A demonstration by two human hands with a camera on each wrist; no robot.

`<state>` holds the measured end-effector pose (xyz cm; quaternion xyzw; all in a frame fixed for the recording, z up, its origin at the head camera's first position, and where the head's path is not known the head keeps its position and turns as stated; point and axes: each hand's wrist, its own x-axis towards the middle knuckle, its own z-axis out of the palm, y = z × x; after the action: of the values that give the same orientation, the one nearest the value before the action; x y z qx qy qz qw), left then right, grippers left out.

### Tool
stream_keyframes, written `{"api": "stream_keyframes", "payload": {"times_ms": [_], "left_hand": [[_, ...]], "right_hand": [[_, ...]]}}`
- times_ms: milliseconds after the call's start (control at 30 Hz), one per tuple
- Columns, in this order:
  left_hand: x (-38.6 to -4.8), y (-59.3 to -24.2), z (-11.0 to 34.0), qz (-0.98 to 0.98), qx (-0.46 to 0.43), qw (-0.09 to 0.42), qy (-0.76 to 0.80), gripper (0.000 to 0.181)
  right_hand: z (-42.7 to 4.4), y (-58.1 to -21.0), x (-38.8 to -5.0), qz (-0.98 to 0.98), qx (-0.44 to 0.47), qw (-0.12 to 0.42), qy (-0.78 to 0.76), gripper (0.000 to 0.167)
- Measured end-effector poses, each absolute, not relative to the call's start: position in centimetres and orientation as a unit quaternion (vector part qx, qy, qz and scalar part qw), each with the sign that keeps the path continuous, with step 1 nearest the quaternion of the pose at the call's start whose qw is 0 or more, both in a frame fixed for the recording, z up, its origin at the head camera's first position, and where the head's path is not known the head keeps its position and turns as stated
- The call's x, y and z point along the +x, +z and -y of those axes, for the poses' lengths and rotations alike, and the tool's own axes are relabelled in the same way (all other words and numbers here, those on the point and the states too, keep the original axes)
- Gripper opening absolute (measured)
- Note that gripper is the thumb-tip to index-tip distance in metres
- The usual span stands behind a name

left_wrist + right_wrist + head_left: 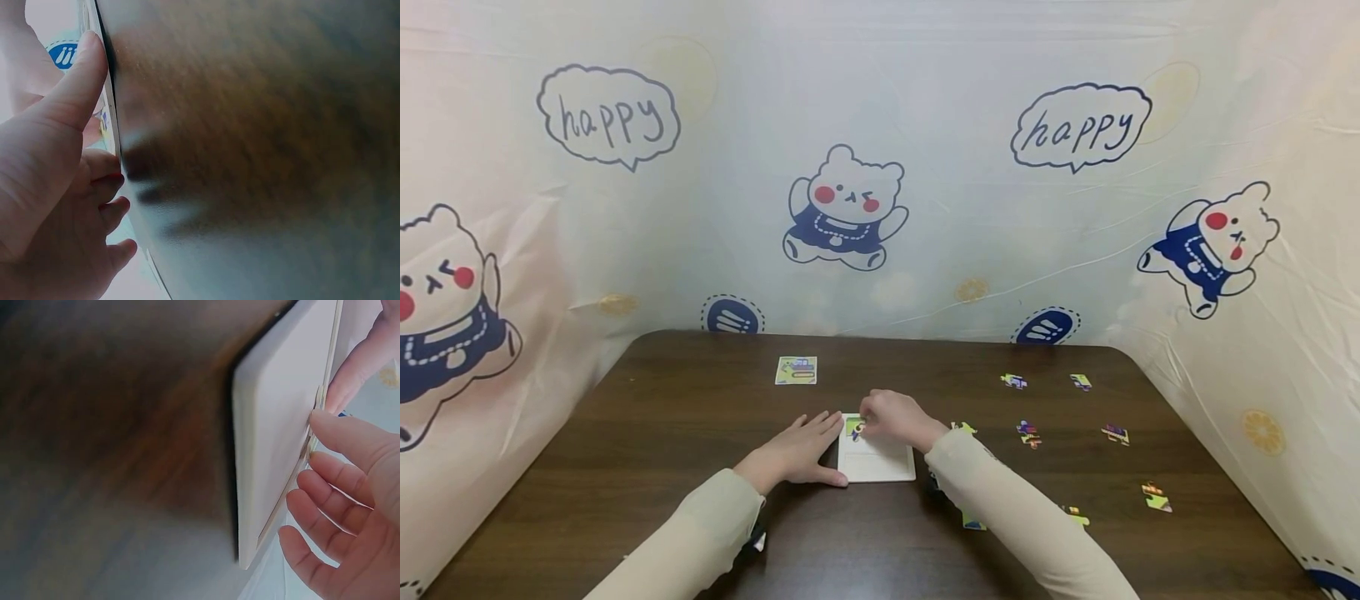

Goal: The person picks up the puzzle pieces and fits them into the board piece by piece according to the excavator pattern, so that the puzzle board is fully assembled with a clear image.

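A white puzzle tray [876, 468] lies flat on the brown table, mostly bare inside. Green and colourful puzzle piece material [853, 428] shows in its far left corner. My left hand [801, 450] rests along the tray's left edge, fingers stretched forward and thumb at the near left corner. From the right, my right hand [895, 417] reaches over the tray's far part. In the right wrist view, its thumb and index finger [334, 465] pinch a thin piece at the tray's surface, the other fingers loosely bent. The fingers partly hide that piece.
A square picture card [796, 370] lies beyond the tray to the left. Several loose puzzle pieces are spread over the right side, among them one at the back [1013, 382] and one near the right edge [1157, 497]. A printed curtain [925, 100] surrounds the table.
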<state>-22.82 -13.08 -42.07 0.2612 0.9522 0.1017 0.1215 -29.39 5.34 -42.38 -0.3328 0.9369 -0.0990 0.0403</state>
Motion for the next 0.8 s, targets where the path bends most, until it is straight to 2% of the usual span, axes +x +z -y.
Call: {"api": "stream_keyframes", "payload": {"times_ms": [600,800], "left_hand": [[-23.03,-42.17,13.07,-0.953,0.263,0.12,0.091,0.094],[-23.0,-42.17,13.05,-0.953,0.265,0.117,0.09,0.094]], "right_hand": [[-5.39,-42.37,-29.23,-0.936,-0.339,0.03,-0.093,0.021],[-6.06,-41.96,-29.41,-0.931,-0.337,0.037,-0.134,0.023]]}}
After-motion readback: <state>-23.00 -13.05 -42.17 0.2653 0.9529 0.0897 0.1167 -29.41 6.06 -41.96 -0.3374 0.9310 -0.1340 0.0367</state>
